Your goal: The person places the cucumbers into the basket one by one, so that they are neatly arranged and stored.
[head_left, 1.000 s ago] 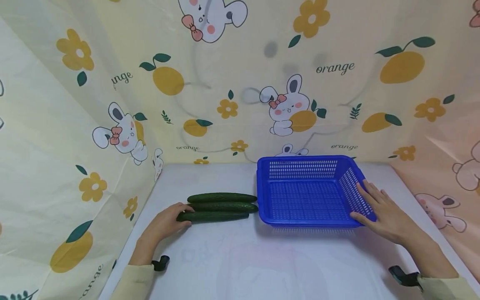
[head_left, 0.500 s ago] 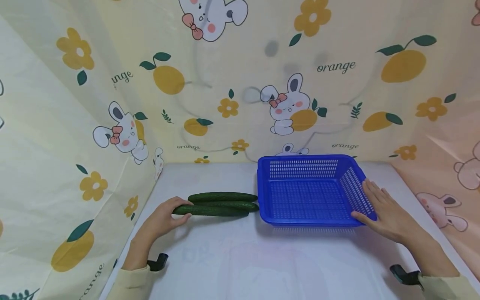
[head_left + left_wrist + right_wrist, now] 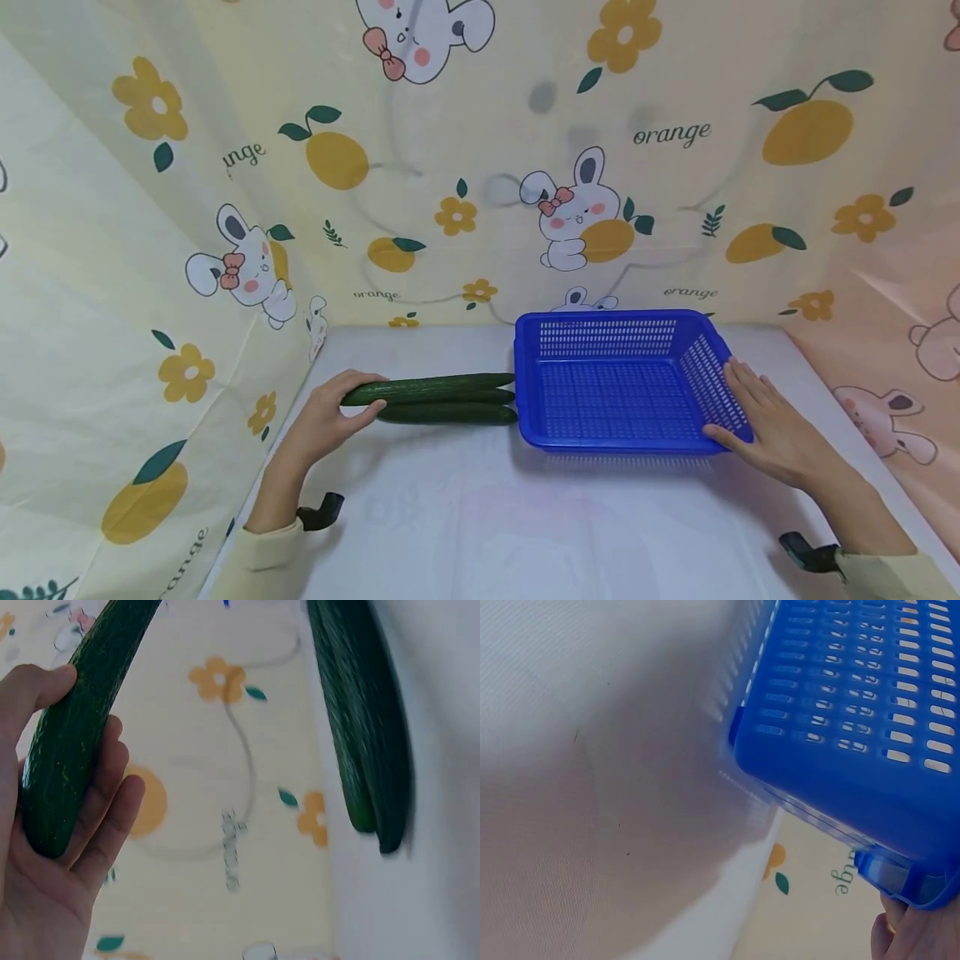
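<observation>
My left hand (image 3: 330, 417) pinches the left end of a dark green cucumber (image 3: 427, 387), thumb on the near side. In the left wrist view this held cucumber (image 3: 75, 735) is well apart from two others (image 3: 360, 712), which lie side by side on the table. From the head view, it partly covers the farther of the two; the nearer cucumber (image 3: 450, 413) shows in full. Their right ends reach the blue plastic basket (image 3: 528, 417). My right hand (image 3: 780, 437) rests with straight fingers against the basket's right side, thumb at its front corner.
Inside the basket, the bare slotted floor (image 3: 607, 400) shows. A white-covered table (image 3: 525, 517) extends toward me. Patterned cloth (image 3: 465, 167) hangs behind and on both sides. Black straps (image 3: 321, 512) sit on both wrists.
My left hand has lifted the nearest cucumber off the table and moved it away from me, over the other two. My right hand and the basket stay almost still.
</observation>
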{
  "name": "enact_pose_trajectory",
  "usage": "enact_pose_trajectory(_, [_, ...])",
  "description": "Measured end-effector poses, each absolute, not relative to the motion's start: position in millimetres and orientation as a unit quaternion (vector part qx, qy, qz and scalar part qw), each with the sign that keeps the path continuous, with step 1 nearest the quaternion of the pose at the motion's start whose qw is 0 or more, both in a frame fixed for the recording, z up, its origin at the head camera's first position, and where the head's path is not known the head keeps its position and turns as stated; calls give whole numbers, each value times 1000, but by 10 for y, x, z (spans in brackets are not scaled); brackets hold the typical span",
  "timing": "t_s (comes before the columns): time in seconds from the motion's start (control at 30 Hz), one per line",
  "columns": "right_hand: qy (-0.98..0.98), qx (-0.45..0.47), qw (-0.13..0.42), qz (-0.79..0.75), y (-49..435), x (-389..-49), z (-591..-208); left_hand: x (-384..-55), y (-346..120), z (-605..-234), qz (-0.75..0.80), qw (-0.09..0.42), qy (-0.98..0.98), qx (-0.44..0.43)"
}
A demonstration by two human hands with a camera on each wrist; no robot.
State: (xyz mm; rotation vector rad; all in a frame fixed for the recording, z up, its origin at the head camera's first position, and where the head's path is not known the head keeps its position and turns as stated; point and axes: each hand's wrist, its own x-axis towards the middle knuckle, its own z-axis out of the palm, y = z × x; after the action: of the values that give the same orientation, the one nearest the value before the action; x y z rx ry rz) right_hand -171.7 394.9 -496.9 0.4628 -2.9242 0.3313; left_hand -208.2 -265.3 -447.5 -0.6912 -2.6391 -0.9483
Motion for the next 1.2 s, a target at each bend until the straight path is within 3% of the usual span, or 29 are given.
enact_pose_trajectory(0.5, [-979,145,66,131,3926,-1709,-4970,-2351,-1607,-4429,-375,101,-883,-265])
enact_pose_trajectory(1.2, [-978,141,65,139,3934,-1709,-4960,-2551,-179,-4552,-239,60,-917,-312])
